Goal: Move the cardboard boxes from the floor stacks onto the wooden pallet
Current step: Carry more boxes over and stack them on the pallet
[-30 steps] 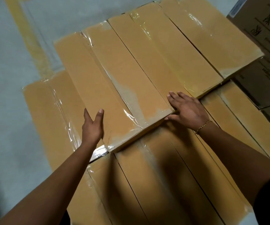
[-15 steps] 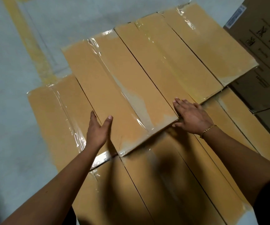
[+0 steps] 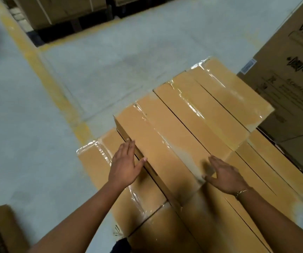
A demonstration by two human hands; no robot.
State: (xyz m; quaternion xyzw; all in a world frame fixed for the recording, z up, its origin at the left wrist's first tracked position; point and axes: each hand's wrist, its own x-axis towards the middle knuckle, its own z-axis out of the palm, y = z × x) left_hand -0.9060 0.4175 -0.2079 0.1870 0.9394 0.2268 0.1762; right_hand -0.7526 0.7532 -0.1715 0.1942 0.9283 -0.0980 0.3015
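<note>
My left hand (image 3: 127, 165) lies flat against the left long side of the top bundle (image 3: 170, 150), thumb over its upper edge. My right hand (image 3: 223, 177) lies flat with fingers spread at its near right corner. Neither hand curls round anything, so I am pressing, not gripping. The bundle, two long boxes wrapped in film (image 3: 139, 110), lies at the left end of the upper row, on the lower layer (image 3: 96, 167) of the stack and just beside the next bundle (image 3: 201, 115). I cannot see a pallet under this stack, so I cannot tell whether it is the floor stack or the load. The main risk, I think, is the film: it looks slick, and flat palms could slide off it if I lift or shove. The bundle is long, so a push from one side alone could swing its far end off the left edge and tip it to the floor (image 3: 37, 143). Dragging might tear the film and let the two boxes part. A push to the right could knock the next bundle askew towards the carton (image 3: 293, 84).
</note>
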